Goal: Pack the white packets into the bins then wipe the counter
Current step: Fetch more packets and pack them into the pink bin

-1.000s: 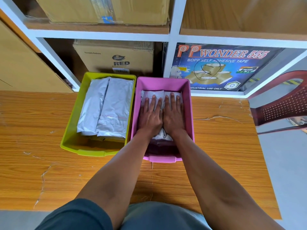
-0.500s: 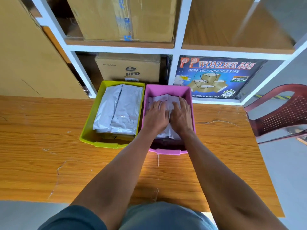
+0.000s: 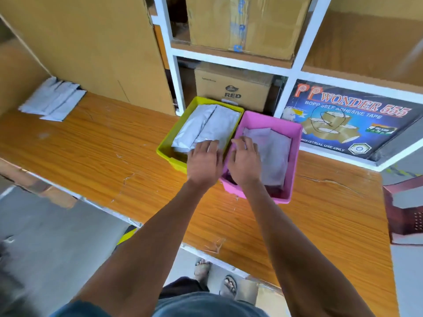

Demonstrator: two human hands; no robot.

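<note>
Wooden counter (image 3: 96, 152), grips (image 3: 245, 163) above binned packets (image 3: 272, 152)

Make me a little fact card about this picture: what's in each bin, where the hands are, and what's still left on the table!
green bin: white packets inside
pink bin: white packets inside
left hand: over the near edge of the green bin, holds nothing, fingers loose
right hand: over the near left part of the pink bin, fingers loosely curled
loose packets: a small pile still on the counter, far left
counter: wooden, not yet wiped by the look of it
</note>
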